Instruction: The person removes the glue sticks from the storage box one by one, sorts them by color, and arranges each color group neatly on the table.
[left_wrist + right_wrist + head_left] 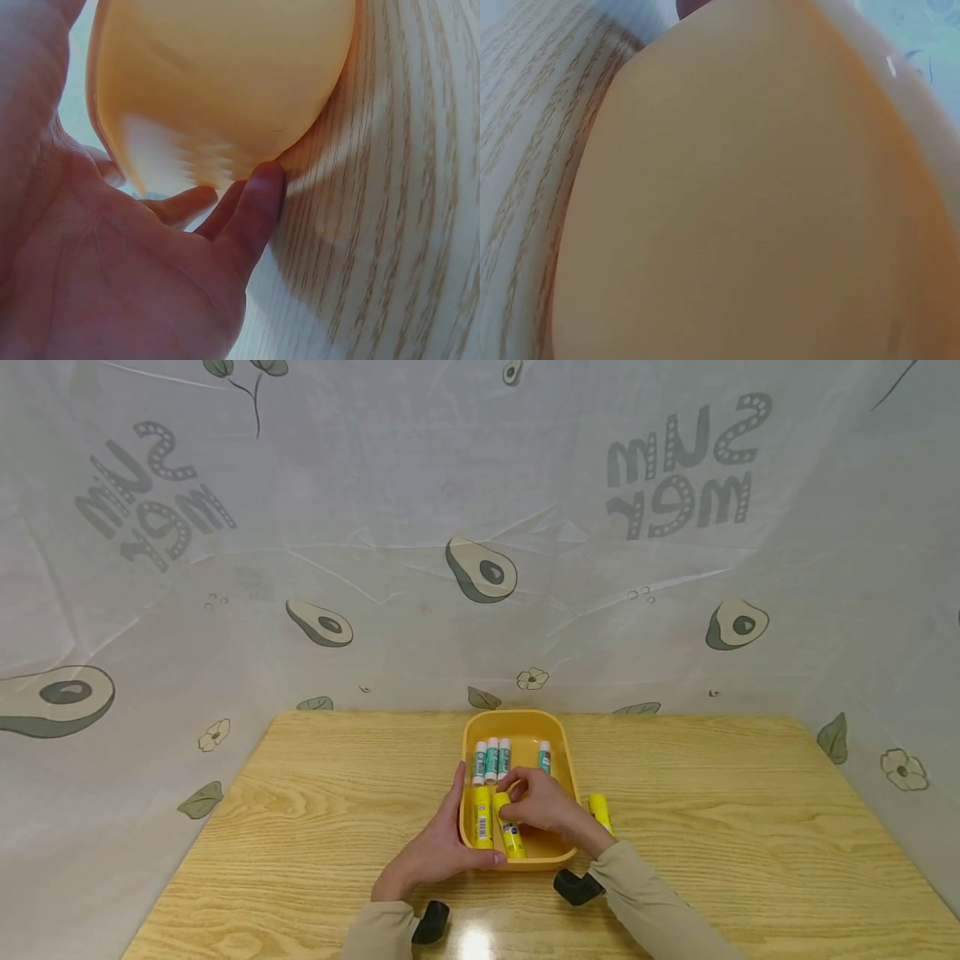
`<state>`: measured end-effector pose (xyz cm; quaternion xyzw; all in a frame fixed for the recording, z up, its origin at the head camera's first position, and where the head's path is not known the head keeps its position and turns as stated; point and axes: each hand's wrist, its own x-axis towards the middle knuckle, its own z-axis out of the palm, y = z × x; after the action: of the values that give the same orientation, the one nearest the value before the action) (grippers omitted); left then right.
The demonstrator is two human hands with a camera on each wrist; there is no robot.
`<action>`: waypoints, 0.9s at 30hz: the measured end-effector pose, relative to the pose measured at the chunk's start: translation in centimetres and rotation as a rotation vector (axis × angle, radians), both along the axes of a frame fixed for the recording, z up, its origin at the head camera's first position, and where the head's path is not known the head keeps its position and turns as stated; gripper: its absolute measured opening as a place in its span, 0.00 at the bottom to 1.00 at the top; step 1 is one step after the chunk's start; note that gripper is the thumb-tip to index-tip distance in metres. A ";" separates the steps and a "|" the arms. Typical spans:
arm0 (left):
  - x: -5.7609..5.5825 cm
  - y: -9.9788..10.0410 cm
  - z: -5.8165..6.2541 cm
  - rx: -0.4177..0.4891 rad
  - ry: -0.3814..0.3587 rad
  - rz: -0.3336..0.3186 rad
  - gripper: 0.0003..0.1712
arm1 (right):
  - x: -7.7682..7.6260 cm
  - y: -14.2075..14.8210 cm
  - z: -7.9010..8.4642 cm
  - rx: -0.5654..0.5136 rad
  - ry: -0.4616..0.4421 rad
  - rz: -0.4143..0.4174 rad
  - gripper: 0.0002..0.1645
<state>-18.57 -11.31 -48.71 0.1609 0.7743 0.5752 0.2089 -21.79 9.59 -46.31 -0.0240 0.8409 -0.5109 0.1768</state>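
Observation:
A yellow-orange plastic tray (525, 724) stands on the wooden table. My left hand (435, 852) grips its near left corner, thumb along the front rim and fingers against the outer left wall; the left wrist view shows those fingertips on the tray wall (225, 82). Inside the tray, my right hand (542, 802) pinches a yellow glue stick (512, 839), tilted slightly, between thumb and fingers. Another yellow glue stick (482, 818) lies to its left along the wall. The right wrist view is mostly filled by the tray's outer wall (727, 180), hiding the fingers.
At the tray's far end lie three white-and-teal glue sticks (492, 760) side by side, and another teal glue stick (545, 757) apart to the right. One more yellow glue stick (600, 812) is on the table (712, 810), right of the tray. A printed cloth (405, 635) hangs behind.

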 end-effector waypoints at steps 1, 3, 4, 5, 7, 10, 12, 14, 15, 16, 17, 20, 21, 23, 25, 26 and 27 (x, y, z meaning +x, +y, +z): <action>0.0 0.0 0.0 0.002 -0.001 -0.002 0.78 | 0.0 0.0 0.0 -0.007 -0.001 0.000 0.19; -0.1 0.0 -0.1 0.004 -0.001 -0.006 0.78 | 0.0 0.0 0.1 -0.018 0.001 -0.002 0.19; -0.1 -0.1 -0.1 0.006 -0.002 -0.010 0.78 | 0.0 0.0 0.1 -0.023 0.001 -0.004 0.19; -0.2 -0.1 -0.1 0.006 -0.001 -0.013 0.78 | 0.0 0.0 0.1 -0.026 0.004 -0.005 0.19; -0.3 -0.1 0.0 0.012 -0.003 -0.021 0.78 | 0.0 0.1 0.1 -0.036 0.012 -0.008 0.20; -0.3 -0.1 0.0 0.014 -0.001 -0.030 0.79 | 0.0 0.1 0.0 -0.059 0.026 -0.009 0.20; -0.3 -0.1 0.1 0.017 -0.001 -0.031 0.80 | 0.0 0.1 0.0 -0.072 0.039 -0.013 0.20; -0.2 -0.1 0.1 0.021 -0.003 -0.033 0.80 | 0.0 0.2 0.1 -0.092 0.054 -0.019 0.20; -0.2 -0.1 0.2 0.023 -0.003 -0.033 0.80 | 0.0 0.2 0.1 -0.102 0.064 -0.022 0.19; -0.2 -0.1 0.2 0.024 -0.003 -0.032 0.80 | 0.0 0.2 0.1 -0.110 0.074 -0.024 0.19; -0.2 -0.1 0.2 0.023 -0.003 -0.031 0.80 | 0.0 0.2 0.2 -0.122 0.084 -0.024 0.18; -0.2 -0.1 0.3 0.012 0.001 -0.030 0.80 | 0.0 0.3 0.2 -0.163 0.103 -0.020 0.18; -0.1 -0.1 0.3 0.010 0.002 -0.029 0.80 | 0.0 0.4 0.2 -0.180 0.105 -0.019 0.18; -0.1 -0.1 0.3 0.003 0.007 -0.027 0.80 | 0.0 0.4 0.3 -0.209 0.102 -0.021 0.19; -0.1 -0.1 0.3 -0.004 0.011 -0.022 0.80 | 0.0 0.4 0.3 -0.231 0.098 -0.029 0.19; -0.1 -0.1 0.2 -0.004 0.013 -0.021 0.80 | 0.0 0.4 0.3 -0.249 0.092 -0.034 0.19; -0.1 -0.1 0.2 -0.004 0.013 -0.019 0.80 | 0.0 0.5 0.3 -0.259 0.094 -0.041 0.19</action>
<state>-18.68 -11.40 -48.49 0.1717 0.7754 0.5705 0.2095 -21.75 10.06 -46.01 -0.0534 0.7757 -0.6168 0.1221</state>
